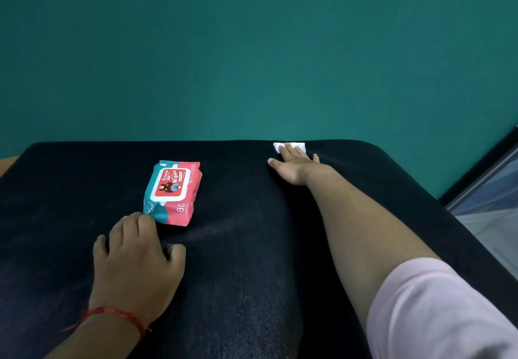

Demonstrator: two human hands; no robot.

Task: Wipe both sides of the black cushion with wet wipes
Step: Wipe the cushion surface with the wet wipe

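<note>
Black cushion (252, 260) lay flat and filled the lower half of the head view, its far edge running along the teal wall (252, 50). Both hands rested on its top face.

Right hand (294, 166): arm stretched forward, palm down, fingers straight and spread, at the far right part of the cushion. The fingertips pressed a white wet wipe (291, 145) flat against the fabric right at the far edge. The wipe showed past the fingertips; the hand did not curl round it. Pale pink sleeve (437, 308) covered the upper arm.

Left hand (134, 257): nearer the camera, left of centre, palm down on the cushion, fingers loosely bent with knuckles raised, gripping nothing. Red thread (112, 312) tied round the wrist.

Wipes pack (172, 192), red and teal, lay label up on the cushion between the two hands, well apart from the right one. Its near left corner sat just beside the left fingertips; whether they touched could not be told.

Strip of pale floor (493, 224) visible beyond the cushion's right edge.
</note>
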